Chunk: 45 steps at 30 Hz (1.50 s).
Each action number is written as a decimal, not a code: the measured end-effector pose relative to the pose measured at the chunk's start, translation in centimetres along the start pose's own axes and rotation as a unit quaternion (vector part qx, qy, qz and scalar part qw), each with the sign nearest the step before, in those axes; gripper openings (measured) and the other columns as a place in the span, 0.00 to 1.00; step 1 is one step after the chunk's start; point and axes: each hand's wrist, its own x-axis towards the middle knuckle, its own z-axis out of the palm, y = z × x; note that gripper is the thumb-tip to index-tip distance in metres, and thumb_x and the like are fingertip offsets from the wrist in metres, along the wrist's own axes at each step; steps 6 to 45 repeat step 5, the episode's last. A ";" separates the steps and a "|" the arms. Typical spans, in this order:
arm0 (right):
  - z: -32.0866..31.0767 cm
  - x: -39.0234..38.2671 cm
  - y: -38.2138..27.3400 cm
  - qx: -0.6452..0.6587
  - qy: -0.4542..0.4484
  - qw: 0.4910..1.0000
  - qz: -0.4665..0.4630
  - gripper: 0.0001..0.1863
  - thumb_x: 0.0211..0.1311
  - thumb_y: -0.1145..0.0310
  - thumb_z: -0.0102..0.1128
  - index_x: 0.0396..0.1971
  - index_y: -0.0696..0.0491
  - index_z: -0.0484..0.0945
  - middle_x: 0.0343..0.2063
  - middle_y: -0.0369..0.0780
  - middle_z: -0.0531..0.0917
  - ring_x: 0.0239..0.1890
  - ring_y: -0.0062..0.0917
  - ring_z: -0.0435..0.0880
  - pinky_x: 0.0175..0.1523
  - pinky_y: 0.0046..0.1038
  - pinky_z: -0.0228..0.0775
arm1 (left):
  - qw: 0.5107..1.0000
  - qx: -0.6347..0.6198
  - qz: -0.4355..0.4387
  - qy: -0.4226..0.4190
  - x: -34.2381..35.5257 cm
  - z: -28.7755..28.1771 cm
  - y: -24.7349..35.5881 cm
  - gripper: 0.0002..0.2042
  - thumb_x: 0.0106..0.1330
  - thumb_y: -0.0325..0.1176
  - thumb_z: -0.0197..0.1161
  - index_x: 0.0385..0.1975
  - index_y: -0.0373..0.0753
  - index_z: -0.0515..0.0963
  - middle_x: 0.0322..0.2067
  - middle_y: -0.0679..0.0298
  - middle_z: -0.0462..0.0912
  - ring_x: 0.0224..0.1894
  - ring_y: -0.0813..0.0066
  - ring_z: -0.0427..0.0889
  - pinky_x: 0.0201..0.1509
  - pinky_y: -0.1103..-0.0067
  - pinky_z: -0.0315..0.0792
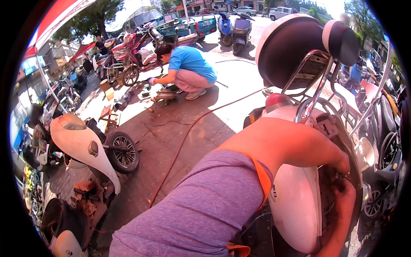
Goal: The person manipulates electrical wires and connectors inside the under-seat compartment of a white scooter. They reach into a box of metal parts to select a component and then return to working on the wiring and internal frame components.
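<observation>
A white electric scooter (295, 205) stands close on the right, its body opened up around a dark cavity. Its round black seat (291, 47) is raised on a bent chrome rail (317, 85). My left arm crosses over the white panel, and my left hand (340, 163) reaches into the cavity with its fingers bent inward, partly hidden. Just below it, my right hand (344, 191) comes up from the lower edge, fingers curled closed near the left fingertips. Whatever small part lies between them is too dark to make out. A red light (276, 101) sits on the scooter's tail.
A person in a blue shirt (188, 60) crouches over parts on the ground. A thin hose (188, 130) runs across the paving. At left lie a detached white scooter body panel (81, 141) and a wheel (123, 152). Parked scooters (235, 28) stand behind; several more crowd the right.
</observation>
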 end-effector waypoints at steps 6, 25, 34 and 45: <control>2.8 1.0 -2.1 0.057 -0.041 0.998 -0.008 0.09 0.56 0.84 0.69 0.37 0.61 0.83 0.29 0.41 0.84 0.33 0.23 0.82 0.45 0.30 0.76 | 0.995 -0.037 -0.076 -0.048 -1.5 1.9 -1.3 0.24 0.59 0.51 0.79 0.49 0.41 0.88 0.48 0.53 0.90 0.56 0.51 0.88 0.59 0.62 0.82; 2.8 1.0 -2.1 0.057 -0.041 0.998 -0.008 0.09 0.56 0.84 0.69 0.37 0.61 0.83 0.29 0.41 0.84 0.33 0.23 0.82 0.45 0.30 0.76 | 0.995 -0.037 -0.076 -0.048 -1.5 1.9 -1.3 0.24 0.59 0.51 0.79 0.49 0.41 0.88 0.48 0.53 0.90 0.56 0.51 0.88 0.59 0.62 0.82; 2.8 1.0 -2.1 0.057 -0.041 0.998 -0.008 0.09 0.56 0.84 0.69 0.37 0.61 0.83 0.29 0.41 0.84 0.33 0.23 0.82 0.45 0.30 0.76 | 0.995 -0.037 -0.076 -0.048 -1.5 1.9 -1.3 0.24 0.59 0.51 0.79 0.49 0.41 0.88 0.48 0.53 0.90 0.56 0.51 0.88 0.59 0.62 0.82; 2.8 1.0 -2.1 0.057 -0.041 0.998 -0.008 0.09 0.56 0.84 0.69 0.37 0.61 0.83 0.29 0.41 0.84 0.33 0.23 0.82 0.45 0.30 0.76 | 0.995 -0.037 -0.076 -0.048 -1.5 1.9 -1.3 0.24 0.59 0.51 0.79 0.49 0.41 0.88 0.48 0.53 0.90 0.56 0.51 0.88 0.59 0.62 0.82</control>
